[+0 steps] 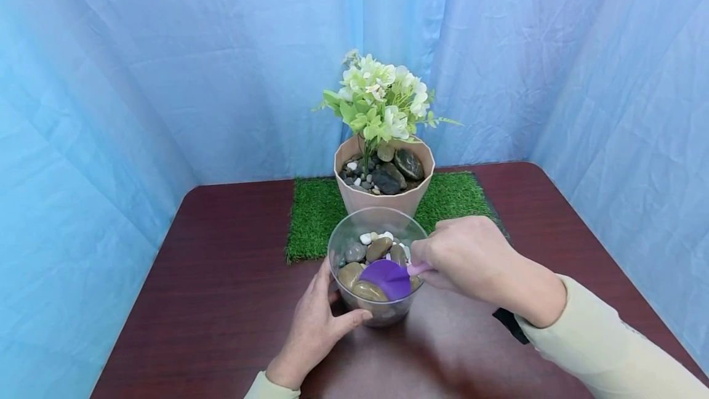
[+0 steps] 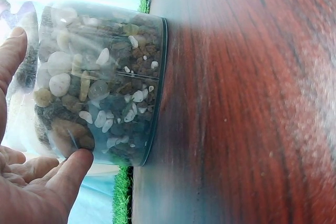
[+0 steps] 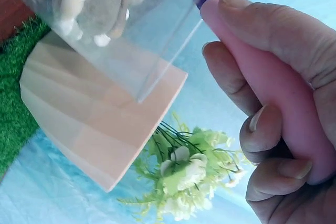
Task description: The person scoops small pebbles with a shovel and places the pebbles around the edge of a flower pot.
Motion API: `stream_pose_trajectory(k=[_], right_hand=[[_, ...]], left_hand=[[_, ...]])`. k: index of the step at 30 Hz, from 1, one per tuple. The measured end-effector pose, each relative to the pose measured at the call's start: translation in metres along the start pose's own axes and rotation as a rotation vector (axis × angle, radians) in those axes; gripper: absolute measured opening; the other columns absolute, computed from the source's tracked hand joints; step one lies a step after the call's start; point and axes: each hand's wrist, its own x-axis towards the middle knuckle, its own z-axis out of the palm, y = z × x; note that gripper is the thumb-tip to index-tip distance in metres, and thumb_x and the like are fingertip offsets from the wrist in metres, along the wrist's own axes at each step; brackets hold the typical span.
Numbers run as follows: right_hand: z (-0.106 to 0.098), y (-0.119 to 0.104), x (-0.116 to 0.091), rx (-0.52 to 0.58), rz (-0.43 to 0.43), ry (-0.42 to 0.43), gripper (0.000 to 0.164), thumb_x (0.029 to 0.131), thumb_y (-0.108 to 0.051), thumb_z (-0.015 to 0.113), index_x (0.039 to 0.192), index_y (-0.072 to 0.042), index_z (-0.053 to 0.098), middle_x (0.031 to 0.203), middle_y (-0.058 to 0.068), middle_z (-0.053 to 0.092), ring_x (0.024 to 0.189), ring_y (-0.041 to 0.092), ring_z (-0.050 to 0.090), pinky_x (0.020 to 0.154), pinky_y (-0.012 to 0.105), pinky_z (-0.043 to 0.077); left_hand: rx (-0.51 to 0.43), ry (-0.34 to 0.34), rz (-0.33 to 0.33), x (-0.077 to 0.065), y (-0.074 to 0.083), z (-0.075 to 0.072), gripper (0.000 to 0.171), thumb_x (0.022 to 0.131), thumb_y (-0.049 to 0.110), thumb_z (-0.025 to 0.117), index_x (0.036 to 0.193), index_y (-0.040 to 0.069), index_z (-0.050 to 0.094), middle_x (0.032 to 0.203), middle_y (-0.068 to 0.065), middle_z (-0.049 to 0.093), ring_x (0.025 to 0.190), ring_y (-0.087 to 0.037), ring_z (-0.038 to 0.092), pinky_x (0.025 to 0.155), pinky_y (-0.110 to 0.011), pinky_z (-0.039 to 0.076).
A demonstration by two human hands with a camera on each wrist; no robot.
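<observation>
Midway between the tabletop's (image 1: 221, 300) side edges, the left hand (image 1: 316, 319) holds a container (image 1: 388, 315) of stones (image 1: 379, 249); the right hand (image 1: 471, 257) grips a scoop (image 1: 386, 277) inside it. Prying too hard could tip the container.

Curtain (image 1: 249, 79): hung behind the table (image 1: 232, 251) and along both sides.
Mat (image 1: 312, 220): lay on the table, toward the back.
Flowerpot (image 1: 354, 200): stood on the mat, rocks (image 1: 408, 164) and flowers (image 1: 394, 122) in it.
Container (image 1: 384, 316): stood on the table before the flowerpot, stones (image 1: 379, 249) in it.
Scoop (image 1: 388, 277): reached into the container from the right, over the stones.
Left hand (image 1: 318, 322): held the container's near left side.
Right hand (image 1: 465, 255): gripped the scoop at the container's right.
</observation>
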Motion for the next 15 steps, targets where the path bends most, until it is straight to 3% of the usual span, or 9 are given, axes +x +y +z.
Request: stream_pose_trajectory(k=[15], right_hand=[[0.0057,0.0057,0.0012,0.072,0.027,-0.078,0.036,0.079,-0.036,0.090,0.066,-0.034,0.057,0.057,-0.019,0.042,0.054,0.002,0.046,0.038,0.025,0.034]], left_hand=[[0.004,0.002,0.002,-0.0003,-0.0007,-0.0002,0.124,0.073,0.045,0.095,0.168,0.016,0.020,0.163,-0.015,0.041,0.130,-0.024,0.062,0.102,-0.033,0.060]])
